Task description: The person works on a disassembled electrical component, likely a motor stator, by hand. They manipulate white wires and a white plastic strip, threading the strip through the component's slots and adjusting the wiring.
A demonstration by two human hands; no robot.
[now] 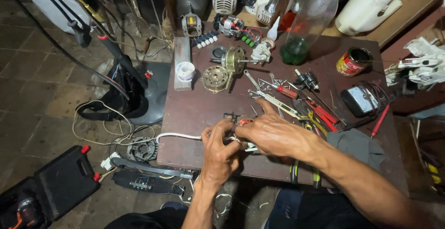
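Left grip (221, 148) and right grip (273, 134) both pinch a white cable (178, 136) end near the surface (194, 108) front edge. We count one open tin can (353, 61), contents unclear, and one green-bottomed clear bottle (303, 25).

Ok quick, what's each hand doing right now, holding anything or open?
Left hand: fingers closed, pinching the white wire near its end.
Right hand: fingers curled over the same wire end at a small part, which is too hidden to identify.
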